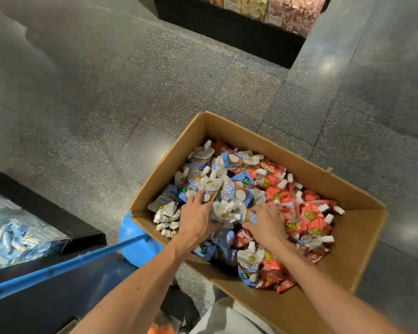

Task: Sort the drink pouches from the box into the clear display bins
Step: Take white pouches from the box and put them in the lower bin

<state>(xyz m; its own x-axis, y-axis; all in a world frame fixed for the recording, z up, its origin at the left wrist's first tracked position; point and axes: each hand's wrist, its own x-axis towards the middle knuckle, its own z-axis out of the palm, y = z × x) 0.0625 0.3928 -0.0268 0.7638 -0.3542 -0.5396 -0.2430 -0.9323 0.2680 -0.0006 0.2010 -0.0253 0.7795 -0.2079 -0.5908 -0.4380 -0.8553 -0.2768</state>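
Inside box [362,239], pouches [227,209] between hands [195,221] [263,224], seemingly gripped

Head camera looks steeply down, close over the open box [362,249] at lower right, floor [130,104] filling the rest.

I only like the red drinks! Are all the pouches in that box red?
No, the cardboard box holds red pouches on the right and blue-and-white pouches on the left.

Two bare forearms [140,283], a pale grey garment [229,317] below
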